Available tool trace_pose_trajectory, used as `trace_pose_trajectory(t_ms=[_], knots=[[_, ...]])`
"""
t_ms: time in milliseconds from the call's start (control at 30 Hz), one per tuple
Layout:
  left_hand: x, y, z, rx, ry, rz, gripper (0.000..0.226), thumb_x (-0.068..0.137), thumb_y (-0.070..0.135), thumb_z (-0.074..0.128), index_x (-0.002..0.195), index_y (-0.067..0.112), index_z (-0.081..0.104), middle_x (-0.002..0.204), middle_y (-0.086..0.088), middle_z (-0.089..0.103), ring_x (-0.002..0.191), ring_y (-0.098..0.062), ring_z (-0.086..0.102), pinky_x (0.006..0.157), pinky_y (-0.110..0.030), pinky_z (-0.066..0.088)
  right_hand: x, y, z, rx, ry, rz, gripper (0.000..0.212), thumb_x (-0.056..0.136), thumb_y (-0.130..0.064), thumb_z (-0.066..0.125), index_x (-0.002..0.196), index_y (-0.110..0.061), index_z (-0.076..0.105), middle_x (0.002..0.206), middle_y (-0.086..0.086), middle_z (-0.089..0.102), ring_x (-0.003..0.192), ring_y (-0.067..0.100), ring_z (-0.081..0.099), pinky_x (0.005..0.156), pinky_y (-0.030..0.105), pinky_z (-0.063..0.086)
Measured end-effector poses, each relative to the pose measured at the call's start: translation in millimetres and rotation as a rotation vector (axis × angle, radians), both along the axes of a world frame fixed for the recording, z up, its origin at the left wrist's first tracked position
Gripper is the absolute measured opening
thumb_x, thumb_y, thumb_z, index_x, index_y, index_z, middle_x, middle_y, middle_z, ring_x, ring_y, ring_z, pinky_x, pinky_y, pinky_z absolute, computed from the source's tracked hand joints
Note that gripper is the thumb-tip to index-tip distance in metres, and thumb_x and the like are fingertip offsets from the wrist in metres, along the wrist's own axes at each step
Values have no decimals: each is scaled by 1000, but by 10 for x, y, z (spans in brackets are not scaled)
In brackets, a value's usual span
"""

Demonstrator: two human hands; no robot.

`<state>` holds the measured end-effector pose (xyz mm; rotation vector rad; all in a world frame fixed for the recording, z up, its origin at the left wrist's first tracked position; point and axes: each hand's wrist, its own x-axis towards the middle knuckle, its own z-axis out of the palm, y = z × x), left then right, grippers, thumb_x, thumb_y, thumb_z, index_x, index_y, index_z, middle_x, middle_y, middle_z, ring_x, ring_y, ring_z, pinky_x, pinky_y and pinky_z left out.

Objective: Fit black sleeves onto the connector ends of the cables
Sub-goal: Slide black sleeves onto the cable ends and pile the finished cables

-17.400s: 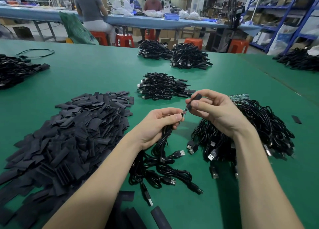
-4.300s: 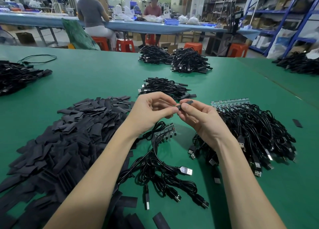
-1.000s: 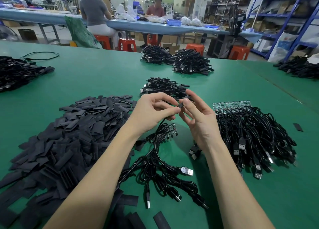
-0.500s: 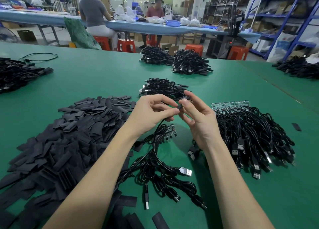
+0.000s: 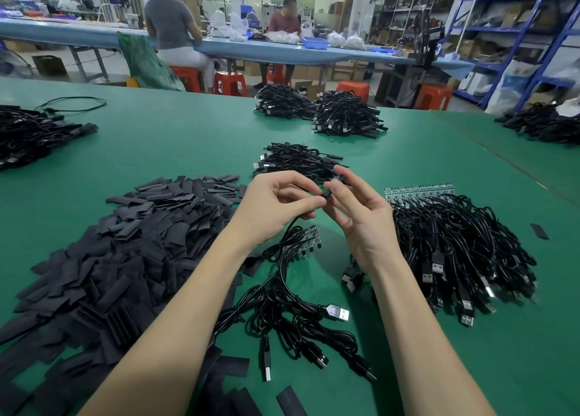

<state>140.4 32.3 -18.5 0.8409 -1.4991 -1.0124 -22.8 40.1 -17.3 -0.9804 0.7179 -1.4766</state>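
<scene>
Table: a green work surface [image 5: 194, 139] is filling most of the frame, with a workshop bench and two seated people lying across the top.
Left hand: the left hand [image 5: 276, 207] is curling its fingers and pinching a cable end at centre frame.
Right hand: the right hand [image 5: 361, 218] is pinching a black sleeve [image 5: 337, 181] between thumb and forefinger, right against the left fingertips; its other fingers are spreading loosely.
Held cable: the cable [image 5: 284, 258] is hanging from the left hand down to a loose bundle [image 5: 292, 321] at lower centre.
Sleeve pile: black sleeves [image 5: 119, 252] are lying heaped at the left.
Cable heap: a heap of cables [image 5: 464, 246] is sitting at the right, just beside the right wrist.
Far bundles: more cable bundles [image 5: 295, 161] are lying above the hands.
</scene>
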Motion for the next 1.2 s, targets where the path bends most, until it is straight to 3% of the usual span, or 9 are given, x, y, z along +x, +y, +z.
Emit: trace_pose_trajectory(t_ms=[200,367,433,533,600,767,867,1000,1200], knots=[[-11,-22,-25,4,-1,34,12,81,3,82,88,7,74,73,-20,74,64,-21,73,67,-22,55,49,-1,-42,-6,23,-19,40,77,-20,76,117,-16,72,91,6,72,89,19,69,85,30,58],[-25,-49,-30,-17,-60,55,12,82,11,83,90,14,75,78,-8,77,72,-18,73,72,-24,57,33,-19,-36,28,1,-71,23,89,-7,72,111,-14,73,85,5,73,81,18,69,77,27,59],[-16,-66,-34,-40,-225,101,22,79,26,85,97,27,73,88,6,77,83,-10,71,77,-20,54,24,-38,-26,57,-53,-123,22,91,-5,71,112,-11,72,89,8,72,79,17,68,75,26,59],[73,-82,-68,3,-626,137,41,73,45,86,107,41,63,106,19,68,93,-4,64,79,-21,53,-19,-71,-13,83,-128,-215,22,93,-4,69,114,-11,71,90,10,71,78,17,66,74,23,59],[141,-93,-97,60,-745,137,31,78,39,84,103,37,65,104,18,68,89,-7,66,81,-25,54,-58,-83,-4,88,-151,-266,20,93,-5,69,111,-14,72,86,8,72,77,17,67,73,23,59],[148,-102,-115,49,-715,142,12,82,25,82,87,30,71,86,12,72,78,-2,67,74,-13,50,-104,-110,-8,117,-189,-342,25,92,-6,72,116,-13,71,95,13,68,81,21,66,71,22,59],[107,-114,-126,7,-711,226,13,84,24,79,87,33,70,87,14,71,81,-7,68,77,-26,55,-97,-127,-4,161,-231,-352,42,94,-11,72,134,-10,60,95,10,71,78,19,69,74,25,60],[31,-242,-41,-144,-766,448,19,86,26,74,90,39,61,86,20,67,82,-8,64,78,-28,52,-110,-133,-40,302,-91,-265,67,93,-24,73,149,-11,40,120,13,68,90,23,75,87,35,61],[-202,-963,284,-367,-1064,586,13,91,19,64,103,21,59,100,2,69,99,-25,60,70,-32,42,-77,-138,-80,337,9,-242,53,97,-15,68,142,-15,42,99,6,68,80,19,71,77,29,60]])
